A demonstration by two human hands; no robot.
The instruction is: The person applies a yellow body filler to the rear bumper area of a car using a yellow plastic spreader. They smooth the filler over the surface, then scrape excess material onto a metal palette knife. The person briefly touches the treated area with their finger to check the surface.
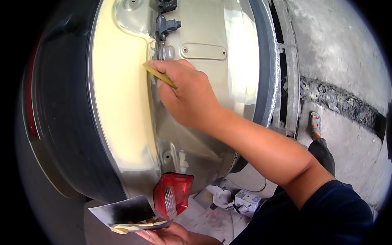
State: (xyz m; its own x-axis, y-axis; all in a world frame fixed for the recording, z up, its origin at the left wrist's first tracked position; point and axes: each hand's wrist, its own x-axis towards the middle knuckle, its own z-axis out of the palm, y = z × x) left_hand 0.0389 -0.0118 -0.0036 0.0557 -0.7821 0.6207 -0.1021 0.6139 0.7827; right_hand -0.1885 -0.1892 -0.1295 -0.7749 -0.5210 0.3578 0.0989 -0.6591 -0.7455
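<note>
My right hand (190, 92) pinches a thin yellow putty spreader (164, 77), its tip touching the inner edge of the cream body filler (122, 94). The filler coats a long curved strip of the car's body panel and looks thinner and patchy at its near end. Low in the view, my left hand (173, 233) grips a flat mixing board (127, 211) from beneath. The board has a dark, shiny face, with a lump of filler (119, 230) along its near edge. My left fingers are partly hidden by the board.
A red and clear tail light (173, 194) sits just beyond the board. Dark plastic fittings (168, 26) stick out of the bare metal panel. A white box (247, 203) lies on the floor. A debris-filled channel (341, 102) crosses the concrete near a sandalled foot (315, 123).
</note>
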